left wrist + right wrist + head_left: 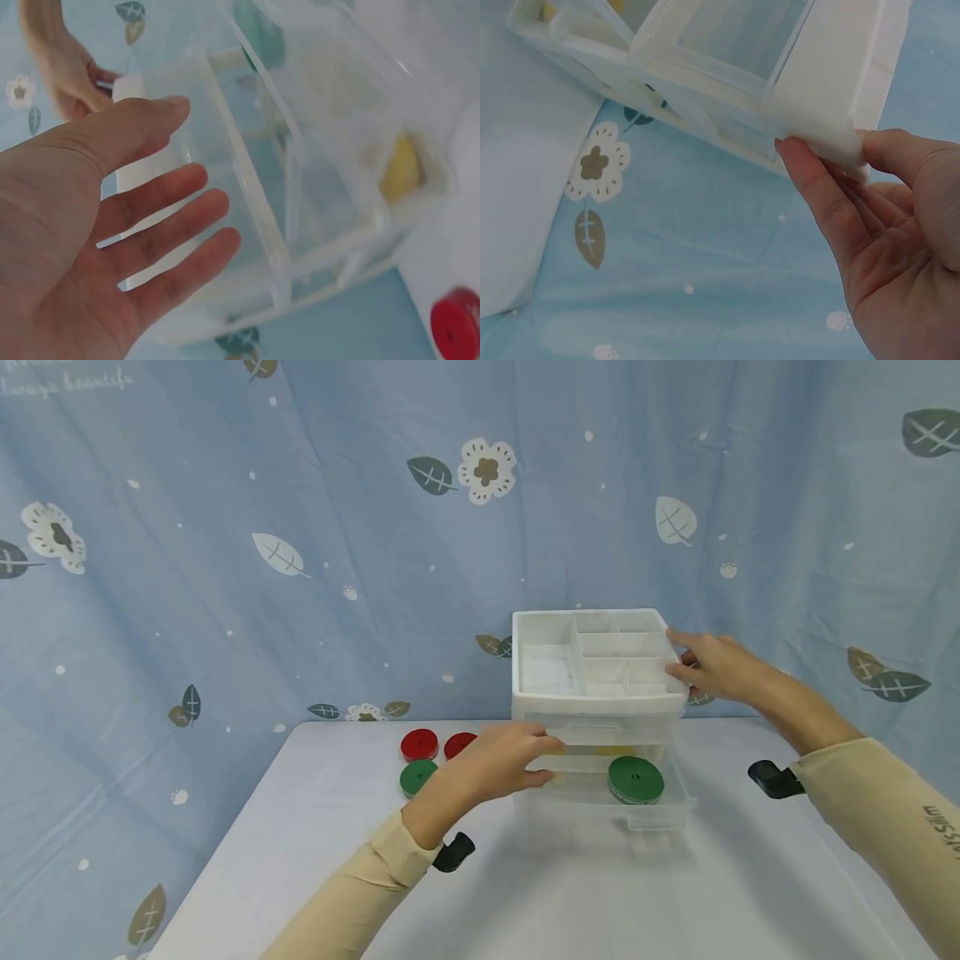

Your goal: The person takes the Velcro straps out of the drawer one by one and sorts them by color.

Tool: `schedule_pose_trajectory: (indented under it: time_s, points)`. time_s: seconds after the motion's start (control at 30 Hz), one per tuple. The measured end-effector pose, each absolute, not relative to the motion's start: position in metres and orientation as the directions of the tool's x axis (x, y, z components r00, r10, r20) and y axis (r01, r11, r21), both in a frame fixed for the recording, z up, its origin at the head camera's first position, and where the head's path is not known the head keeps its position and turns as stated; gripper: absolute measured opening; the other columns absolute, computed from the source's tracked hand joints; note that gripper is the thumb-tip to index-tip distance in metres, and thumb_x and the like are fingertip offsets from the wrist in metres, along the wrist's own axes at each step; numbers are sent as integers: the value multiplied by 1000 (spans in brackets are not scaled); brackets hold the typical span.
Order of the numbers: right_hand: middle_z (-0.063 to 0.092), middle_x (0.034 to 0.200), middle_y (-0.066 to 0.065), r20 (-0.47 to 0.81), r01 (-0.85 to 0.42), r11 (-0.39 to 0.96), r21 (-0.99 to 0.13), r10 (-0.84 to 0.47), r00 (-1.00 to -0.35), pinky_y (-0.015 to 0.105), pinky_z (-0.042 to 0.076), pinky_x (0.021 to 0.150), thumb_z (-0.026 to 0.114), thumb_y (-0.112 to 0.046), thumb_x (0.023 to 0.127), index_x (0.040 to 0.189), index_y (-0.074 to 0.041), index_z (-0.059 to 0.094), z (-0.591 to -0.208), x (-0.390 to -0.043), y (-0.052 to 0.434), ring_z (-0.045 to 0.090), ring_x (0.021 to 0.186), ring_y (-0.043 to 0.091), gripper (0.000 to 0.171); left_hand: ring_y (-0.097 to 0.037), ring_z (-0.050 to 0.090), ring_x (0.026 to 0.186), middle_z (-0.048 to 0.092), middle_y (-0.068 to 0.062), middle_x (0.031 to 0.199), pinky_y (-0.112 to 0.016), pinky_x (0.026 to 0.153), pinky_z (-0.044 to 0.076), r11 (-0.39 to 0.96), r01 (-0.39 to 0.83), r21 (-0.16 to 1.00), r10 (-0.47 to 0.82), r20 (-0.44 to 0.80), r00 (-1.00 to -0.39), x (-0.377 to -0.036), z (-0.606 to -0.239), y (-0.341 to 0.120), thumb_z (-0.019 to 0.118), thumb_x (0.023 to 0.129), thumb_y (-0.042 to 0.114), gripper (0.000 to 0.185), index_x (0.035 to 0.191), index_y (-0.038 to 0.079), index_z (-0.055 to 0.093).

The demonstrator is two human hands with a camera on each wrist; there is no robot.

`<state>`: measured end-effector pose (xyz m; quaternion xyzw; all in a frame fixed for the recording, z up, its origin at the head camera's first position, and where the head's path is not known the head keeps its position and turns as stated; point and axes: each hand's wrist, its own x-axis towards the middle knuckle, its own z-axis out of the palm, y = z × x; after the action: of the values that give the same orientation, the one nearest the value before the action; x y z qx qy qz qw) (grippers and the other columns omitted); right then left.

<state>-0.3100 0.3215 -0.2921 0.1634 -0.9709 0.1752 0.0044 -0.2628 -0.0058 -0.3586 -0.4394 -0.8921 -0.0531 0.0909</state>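
A white plastic drawer unit has a compartmented tray on top. Its clear bottom drawer is pulled out and has a round, flat green roll in it. My right hand pinches the unit's upper right edge; in the right wrist view the thumb lies over the white top rim and the fingers beneath. Beside the unit's left front is my left hand, fingers extended and apart, with nothing in it. A yellow thing shows through the clear plastic.
Left of the unit, two round red pieces and another green one lie on the white table, partly behind my left hand. A blue patterned curtain hangs right behind the table's back edge.
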Motion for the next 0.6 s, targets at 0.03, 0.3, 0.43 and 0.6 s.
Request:
schedule_pose_trajectory:
  time_s: [0.03, 0.3, 0.43, 0.6]
  points:
    - [57, 118, 41, 66, -319, 886, -337, -316, -946, 39, 60, 66, 56, -14, 99, 151, 13, 13, -292, -310, 321, 71, 83, 36, 72, -9, 66, 106, 67, 6, 124, -22, 88, 56, 605, 796, 18, 777, 204, -596, -263, -359, 0, 74, 88, 29, 40, 127, 24, 65]
    - [56, 119, 42, 62, -320, 881, -347, -319, -946, 40, 60, 66, 55, -13, 100, 151, 12, 12, -293, -311, 322, 71, 83, 37, 72, -6, 64, 107, 68, 8, 120, -18, 91, 52, 578, 816, 32, 805, 142, -576, -274, -368, 38, 71, 91, 30, 36, 126, 24, 65]
    - [56, 119, 42, 60, -318, 883, -346, -317, -946, 40, 60, 65, 55, -14, 100, 151, 12, 12, -294, -312, 322, 71, 83, 38, 72, -6, 63, 109, 69, 7, 120, -17, 93, 50, 562, 825, 55, 817, 120, -564, -280, -376, 54, 71, 91, 28, 35, 125, 23, 66]
    - [56, 119, 43, 71, -323, 882, -342, -319, -945, 40, 60, 64, 55, -14, 100, 150, 13, 13, -295, -312, 322, 71, 83, 39, 71, -5, 63, 106, 69, 6, 119, -16, 92, 49, 550, 830, 99, 824, 100, -558, -282, -382, 76, 72, 90, 30, 37, 125, 22, 67]
